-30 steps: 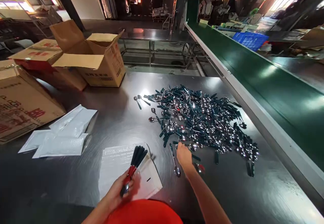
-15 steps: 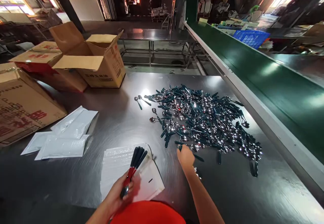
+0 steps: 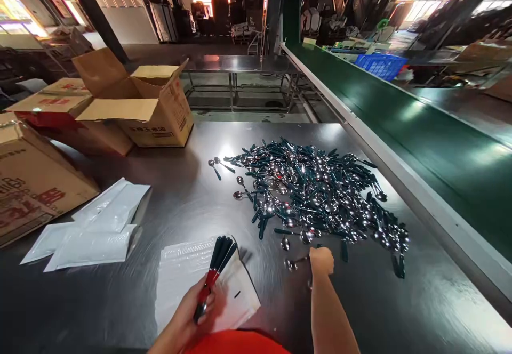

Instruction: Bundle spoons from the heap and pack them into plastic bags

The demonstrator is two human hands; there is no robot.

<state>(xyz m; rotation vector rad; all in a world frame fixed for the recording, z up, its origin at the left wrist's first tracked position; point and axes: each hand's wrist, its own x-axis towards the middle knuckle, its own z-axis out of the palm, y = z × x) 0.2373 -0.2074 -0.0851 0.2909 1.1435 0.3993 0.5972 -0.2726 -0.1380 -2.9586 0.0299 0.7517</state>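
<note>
My left hand (image 3: 196,303) is closed around a bundle of dark-handled spoons (image 3: 221,255), handles fanned upward, above a stack of white plastic bags (image 3: 176,268). The fingers hide part of the bundle. My right hand (image 3: 322,262) is closed at the near edge of a large heap of spoons (image 3: 316,188) with dark green handles and shiny bowls. From its left side sticks out a spoon (image 3: 291,264), bowl to the left, its handle covered by the fingers. A loose spoon bowl (image 3: 285,243) shows just beyond it.
Filled white packets (image 3: 94,244) lie at the left on the metal table (image 3: 172,183). Behind them stand an open cardboard box (image 3: 160,122) and closed cartons (image 3: 36,178). A green conveyor belt (image 3: 384,114) runs along the right, with a blue crate (image 3: 380,66) beyond it.
My right hand has moved to the right and slightly nearer along the heap's front edge, uncovering spoon bowls. My left hand still grips its bundle. The whole view has shifted slightly.
</note>
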